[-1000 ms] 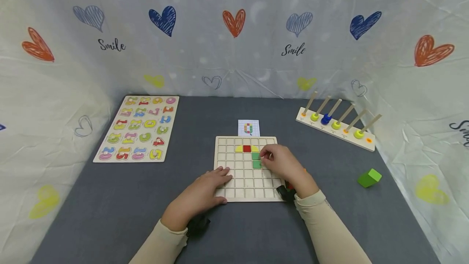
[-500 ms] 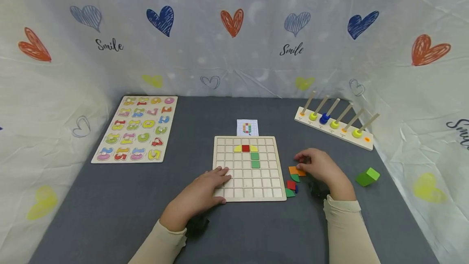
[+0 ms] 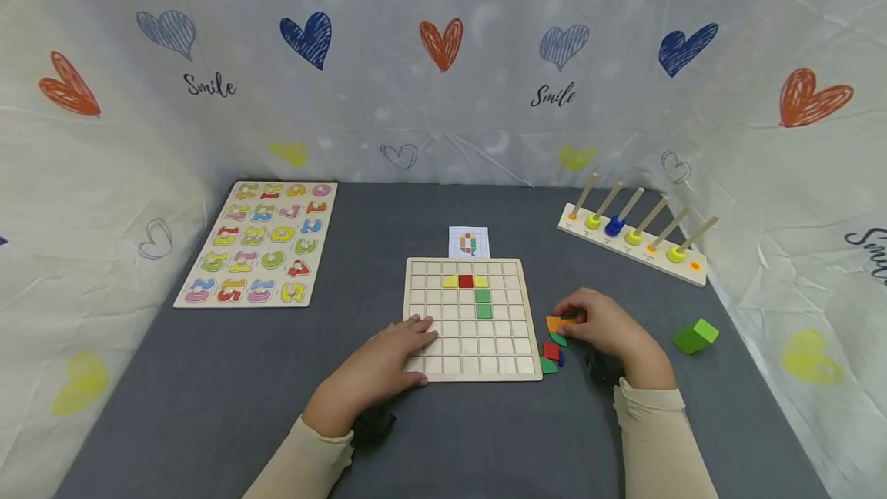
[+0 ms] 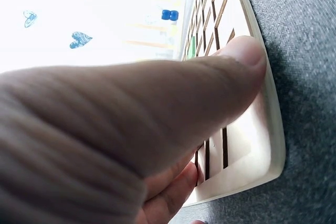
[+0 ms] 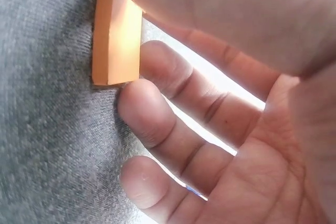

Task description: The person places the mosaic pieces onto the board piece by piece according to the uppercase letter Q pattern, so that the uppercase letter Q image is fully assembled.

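Observation:
My left hand (image 3: 379, 364) rests, fingers spread, on the left front part of a wooden grid board (image 3: 452, 366); its thumb (image 4: 239, 66) lies along the rim in the left wrist view. On the board are a red tile (image 3: 466, 281) between yellow corner pieces (image 3: 450, 281) and two green tiles (image 3: 483, 303). Right of it, my right hand (image 3: 604, 323) pinches at an orange tile (image 3: 553, 324) between thumb and index finger; the thumb hides part of the contact. Another orange tile (image 5: 118, 38) touches the fingertips in the right wrist view.
Green rounded pieces (image 3: 549, 366), a red tile (image 3: 550, 350) and a blue piece lie beside the board. A pattern card (image 3: 468, 231) touches its back edge. A number puzzle (image 3: 256, 245) stands left, a peg stand (image 3: 632, 245) right, a green block (image 3: 696, 335) near the right edge.
The right hand has left the green tiles on the board, moved right to the loose pieces, then lowered its thumb and index finger onto the orange ones. My left hand has stayed put.

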Demonstrator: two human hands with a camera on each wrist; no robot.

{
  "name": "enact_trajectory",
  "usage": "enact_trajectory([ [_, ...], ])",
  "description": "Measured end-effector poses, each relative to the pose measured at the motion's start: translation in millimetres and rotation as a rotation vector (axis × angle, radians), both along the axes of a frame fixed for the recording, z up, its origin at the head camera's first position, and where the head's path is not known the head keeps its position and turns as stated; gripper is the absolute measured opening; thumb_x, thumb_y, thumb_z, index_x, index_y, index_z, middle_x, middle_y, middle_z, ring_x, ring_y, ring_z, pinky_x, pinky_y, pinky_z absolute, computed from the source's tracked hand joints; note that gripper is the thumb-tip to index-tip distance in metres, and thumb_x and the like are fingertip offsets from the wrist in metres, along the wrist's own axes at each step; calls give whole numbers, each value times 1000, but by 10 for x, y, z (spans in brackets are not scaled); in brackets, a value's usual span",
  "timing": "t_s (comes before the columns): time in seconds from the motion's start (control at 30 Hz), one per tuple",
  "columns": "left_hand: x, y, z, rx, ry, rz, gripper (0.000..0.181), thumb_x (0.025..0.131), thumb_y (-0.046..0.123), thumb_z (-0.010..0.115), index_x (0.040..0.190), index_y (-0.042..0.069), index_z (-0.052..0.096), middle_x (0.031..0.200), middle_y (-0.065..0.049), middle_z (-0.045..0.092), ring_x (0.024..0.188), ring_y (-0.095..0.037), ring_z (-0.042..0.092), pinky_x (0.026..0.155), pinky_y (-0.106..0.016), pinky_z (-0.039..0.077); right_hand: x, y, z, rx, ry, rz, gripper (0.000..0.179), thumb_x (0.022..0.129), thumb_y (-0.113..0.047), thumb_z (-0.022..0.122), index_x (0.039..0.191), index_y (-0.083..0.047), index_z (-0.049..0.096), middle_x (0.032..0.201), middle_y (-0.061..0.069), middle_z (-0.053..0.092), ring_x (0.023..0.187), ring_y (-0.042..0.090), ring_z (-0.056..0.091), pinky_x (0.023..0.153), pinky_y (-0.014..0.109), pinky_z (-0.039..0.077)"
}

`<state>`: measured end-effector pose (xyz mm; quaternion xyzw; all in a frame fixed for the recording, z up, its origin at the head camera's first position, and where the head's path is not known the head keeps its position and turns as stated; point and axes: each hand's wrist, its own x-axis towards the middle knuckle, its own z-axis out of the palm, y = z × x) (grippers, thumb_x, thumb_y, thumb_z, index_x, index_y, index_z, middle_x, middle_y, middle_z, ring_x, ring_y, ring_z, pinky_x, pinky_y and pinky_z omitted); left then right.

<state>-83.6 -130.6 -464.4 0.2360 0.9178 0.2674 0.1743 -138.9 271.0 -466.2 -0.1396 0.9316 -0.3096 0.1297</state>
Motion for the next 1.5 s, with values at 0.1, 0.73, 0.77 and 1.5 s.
enact_trajectory([
  [0.1, -3, 2, 4, -2, 4, -4, 69, 92, 15, 89, 155, 5, 62, 170, -12, 49, 163, -36, 39, 132, -60, 32, 8, -15, 1, 0, -17, -10, 19, 94, -11, 85, 110, -4, 80, 106, 9, 67, 85, 18, 54, 71, 30, 48],
  [0.73, -11, -2, -15, 4, 4, -6, 70, 91, 15, 90, 154, 6, 62, 170, -12, 49, 163, -36, 38, 133, -60, 31, -256, -673, 364, -133, 35, -29, 7, 106, -18, 72, 106, -14, 78, 97, 4, 71, 82, 21, 58, 71, 35, 51],
  [0.77, -14, -2, -17, 6, 5, -8, 70, 91, 15, 90, 154, 6, 62, 170, -13, 49, 163, -36, 38, 133, -60, 31, -287, -782, 375, -140, 40, -15, 7, 106, -18, 73, 105, -14, 78, 96, 4, 71, 82, 21, 58, 72, 36, 51],
  [1.5, -3, 1, 15, 1, 27, -21, 68, 90, 14, 90, 152, 4, 63, 168, -15, 51, 161, -39, 41, 131, -61, 33, -461, -1746, 6, -28, 130, 48, 9, 103, -16, 77, 97, -13, 83, 90, -1, 76, 76, 12, 63, 77, 36, 57],
])
